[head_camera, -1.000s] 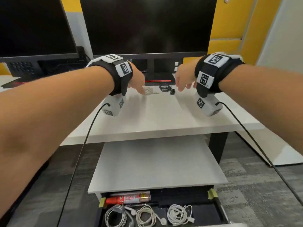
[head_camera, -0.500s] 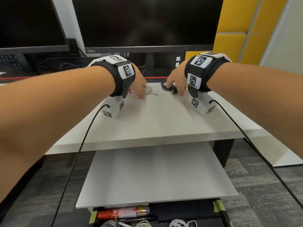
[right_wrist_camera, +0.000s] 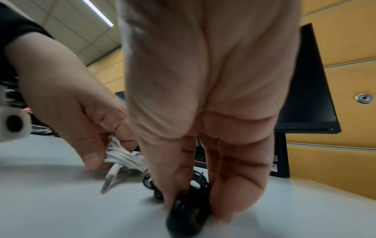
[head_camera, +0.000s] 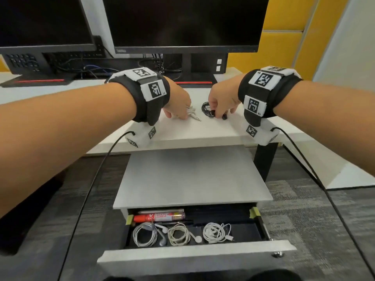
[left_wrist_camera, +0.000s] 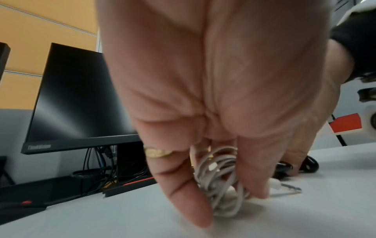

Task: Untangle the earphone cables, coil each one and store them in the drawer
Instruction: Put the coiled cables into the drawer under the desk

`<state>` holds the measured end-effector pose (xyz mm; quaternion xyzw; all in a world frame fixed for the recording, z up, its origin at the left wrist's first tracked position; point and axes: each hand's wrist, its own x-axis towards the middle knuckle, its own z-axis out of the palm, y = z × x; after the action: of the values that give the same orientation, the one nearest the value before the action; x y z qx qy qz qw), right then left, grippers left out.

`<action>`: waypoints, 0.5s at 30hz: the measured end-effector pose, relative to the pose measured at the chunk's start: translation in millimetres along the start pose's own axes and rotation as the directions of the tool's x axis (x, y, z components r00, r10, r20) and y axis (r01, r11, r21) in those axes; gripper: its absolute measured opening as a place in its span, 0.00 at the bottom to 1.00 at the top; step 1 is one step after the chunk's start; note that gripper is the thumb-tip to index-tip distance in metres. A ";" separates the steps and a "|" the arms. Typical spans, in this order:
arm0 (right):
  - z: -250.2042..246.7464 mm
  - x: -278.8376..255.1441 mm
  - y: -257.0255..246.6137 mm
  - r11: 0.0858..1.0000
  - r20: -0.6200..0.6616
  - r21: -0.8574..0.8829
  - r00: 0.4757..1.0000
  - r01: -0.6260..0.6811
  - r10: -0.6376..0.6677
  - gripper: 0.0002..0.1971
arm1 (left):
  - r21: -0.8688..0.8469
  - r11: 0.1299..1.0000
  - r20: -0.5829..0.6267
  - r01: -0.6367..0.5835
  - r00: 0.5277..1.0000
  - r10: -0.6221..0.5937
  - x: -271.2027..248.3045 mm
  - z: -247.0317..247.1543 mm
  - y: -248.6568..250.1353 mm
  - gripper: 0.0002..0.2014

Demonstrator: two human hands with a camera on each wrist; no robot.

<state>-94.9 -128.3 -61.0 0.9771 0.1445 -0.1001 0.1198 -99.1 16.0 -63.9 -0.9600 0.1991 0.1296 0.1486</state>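
Reaching over the surface [head_camera: 203, 130], I have my left hand [head_camera: 178, 104] with its fingers [left_wrist_camera: 183, 185] curled around the white coil [left_wrist_camera: 219, 180], which rests on the surface with its plug sticking out to the right. My right hand [head_camera: 221, 100] pinches the black coil [head_camera: 207, 109] just beside it, fingers [right_wrist_camera: 236, 185] closed on the dark cable and an earbud. Below, the open drawer [head_camera: 194, 254] holds three white coils [head_camera: 179, 234] side by side, with a red marker [head_camera: 158, 217] behind them.
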 end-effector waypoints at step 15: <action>46.2 -128.0 -23.4 0.965 0.227 0.253 0.965 0.071 -0.130 0.03 | -0.184 0.953 0.036 -0.241 0.967 0.251 -104.3 43.6 70.4 0.10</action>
<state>-229.6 -151.8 -80.2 0.9563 0.1653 -0.2411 0.0109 -229.5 4.8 -88.4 -0.9329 0.3001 0.1925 0.0507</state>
